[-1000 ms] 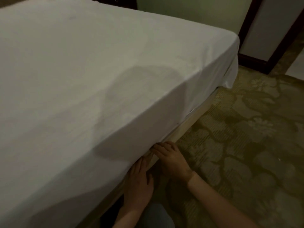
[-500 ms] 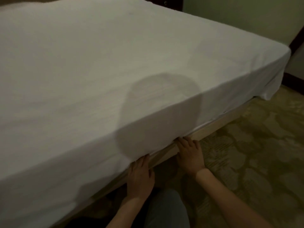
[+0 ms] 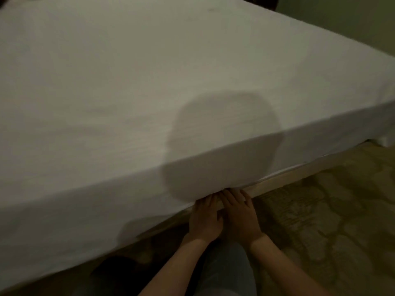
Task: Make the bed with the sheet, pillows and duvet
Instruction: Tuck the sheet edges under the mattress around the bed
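I judge the sheet (image 3: 149, 82) stage nearly finished: it lies smooth across the bed, filling most of the frame. My left hand (image 3: 205, 218) and right hand (image 3: 240, 214) sit side by side at lower centre, fingers straight, pressing its hem under the mattress against the bed frame (image 3: 288, 178). Pillows and duvet are out of view, so left to do. My fingertips are hidden; a loose corner at far right is cut off.

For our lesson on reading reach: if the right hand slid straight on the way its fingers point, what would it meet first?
The right hand would most likely meet the white sheet where it tucks under the mattress; depth there is unclear.
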{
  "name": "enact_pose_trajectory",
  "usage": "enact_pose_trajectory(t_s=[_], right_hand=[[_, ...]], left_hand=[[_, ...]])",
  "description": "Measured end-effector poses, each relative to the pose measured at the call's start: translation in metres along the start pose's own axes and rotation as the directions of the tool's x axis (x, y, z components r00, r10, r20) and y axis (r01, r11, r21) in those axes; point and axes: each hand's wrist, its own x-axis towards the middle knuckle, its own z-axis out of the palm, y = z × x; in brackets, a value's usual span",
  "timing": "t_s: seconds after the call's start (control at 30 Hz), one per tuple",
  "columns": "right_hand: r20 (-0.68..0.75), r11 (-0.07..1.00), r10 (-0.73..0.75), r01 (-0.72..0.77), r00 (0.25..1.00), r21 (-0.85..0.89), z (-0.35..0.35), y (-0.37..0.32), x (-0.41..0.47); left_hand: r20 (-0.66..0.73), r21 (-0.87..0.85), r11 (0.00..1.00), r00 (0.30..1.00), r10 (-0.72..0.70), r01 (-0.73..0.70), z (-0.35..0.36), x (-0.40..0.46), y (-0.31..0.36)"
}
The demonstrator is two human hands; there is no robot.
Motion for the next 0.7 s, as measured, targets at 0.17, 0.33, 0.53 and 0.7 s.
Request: enact_pose_trajectory(t_s=[0.17,0.33,0.53,0.7], right_hand=[[-0.086,1.0,0.002,-0.001,0.996,0.008,-0.004,-0.023,-0.005],[-0.073,0.976,-0.205,0.21,0.976,0.061,0.002,-0.09,0.015],[0.175,0.996,-0.085,0.09,0.981,-0.019,0.002,-0.117,0.011],[0.172,0.998,-0.047,0.054,0.984,-0.038,-0.01,-0.157,0.004]], left_hand=[[-0.216,-0.035,0.998,0.975,0.05,-0.059,-0.012,-0.034,-0.036],[-0.288,0.059,0.998,0.958,0.005,0.012,-0.019,-0.076,-0.104],[-0.146,-0.009,0.998,0.988,-0.055,0.055,-0.046,-0.076,-0.113],[-0.213,-0.018,0.996,0.973,-0.095,0.093,-0.064,-0.108,-0.138]])
